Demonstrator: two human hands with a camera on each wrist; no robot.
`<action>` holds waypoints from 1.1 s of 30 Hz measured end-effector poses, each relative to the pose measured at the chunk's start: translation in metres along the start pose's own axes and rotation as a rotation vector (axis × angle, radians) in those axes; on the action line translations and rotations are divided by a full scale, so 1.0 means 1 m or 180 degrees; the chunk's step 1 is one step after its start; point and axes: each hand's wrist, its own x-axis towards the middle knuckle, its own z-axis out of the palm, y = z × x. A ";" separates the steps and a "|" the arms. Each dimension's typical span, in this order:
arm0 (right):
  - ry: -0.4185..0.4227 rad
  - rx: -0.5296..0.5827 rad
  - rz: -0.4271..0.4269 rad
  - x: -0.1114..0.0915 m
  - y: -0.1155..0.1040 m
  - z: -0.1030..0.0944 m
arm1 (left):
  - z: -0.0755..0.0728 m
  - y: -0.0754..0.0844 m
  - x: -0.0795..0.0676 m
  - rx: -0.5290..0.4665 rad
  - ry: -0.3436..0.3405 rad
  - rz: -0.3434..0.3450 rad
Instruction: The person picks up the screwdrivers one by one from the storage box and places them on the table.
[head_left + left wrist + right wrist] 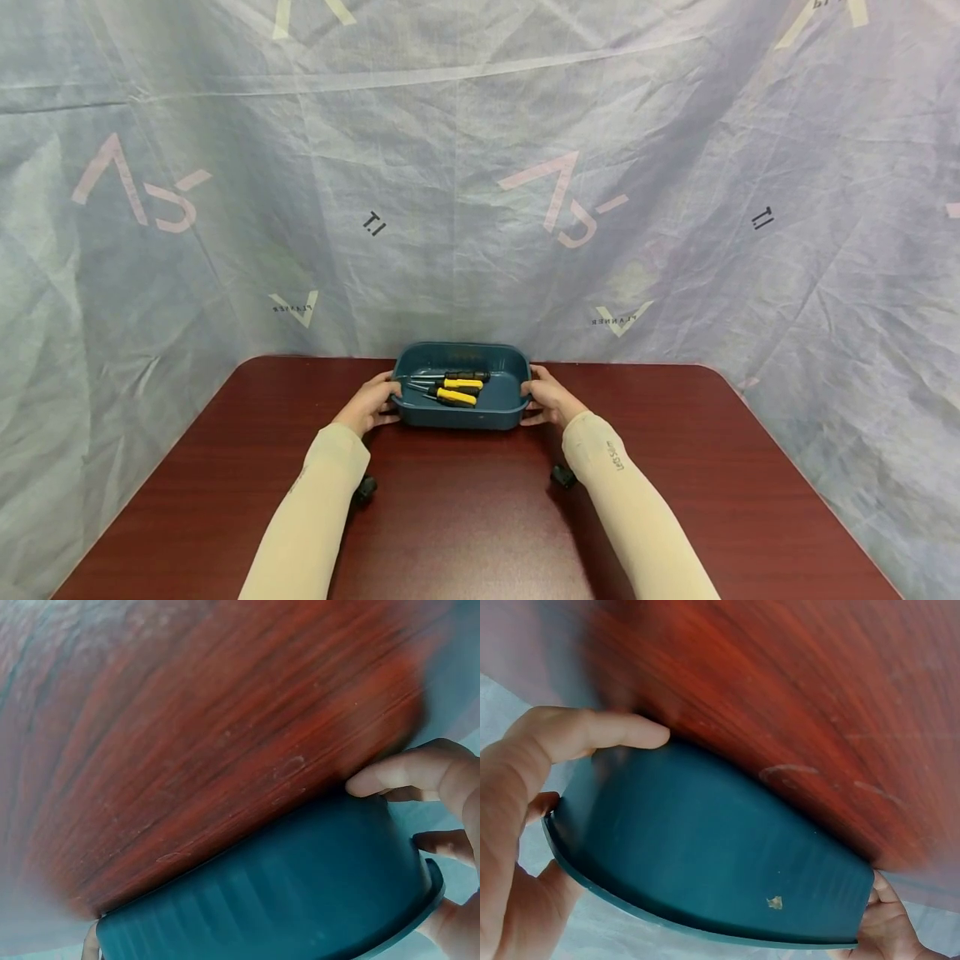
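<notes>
A dark teal plastic basin sits at the far side of the table, with several screwdrivers lying in it. Two of them are yellow-and-black screwdrivers, and behind these is a black-handled screwdriver. My left hand grips the basin's left end, thumb over the rim and fingers against the outer wall. At the opposite end, my right hand holds it the same way. Both wrist views show the basin's outer side wall with fingers around its ends; a small pale mark shows on it.
The reddish-brown wooden table has a glossy top and rounded far corners. A pale grey printed cloth hangs close behind its far edge and along both sides. Small black devices show beneath the wrists.
</notes>
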 end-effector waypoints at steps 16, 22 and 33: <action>-0.0138 0.0020 0.0036 -0.004 -0.002 -0.004 | 0.000 0.005 -0.005 -0.0018 -0.0087 -0.0064; -0.0177 0.0014 0.0068 -0.009 -0.002 -0.006 | 0.000 0.004 -0.009 -0.0027 -0.0146 -0.0088; -0.0215 0.0063 0.0098 -0.014 0.005 -0.011 | 0.001 -0.003 -0.014 -0.0099 -0.0287 -0.0089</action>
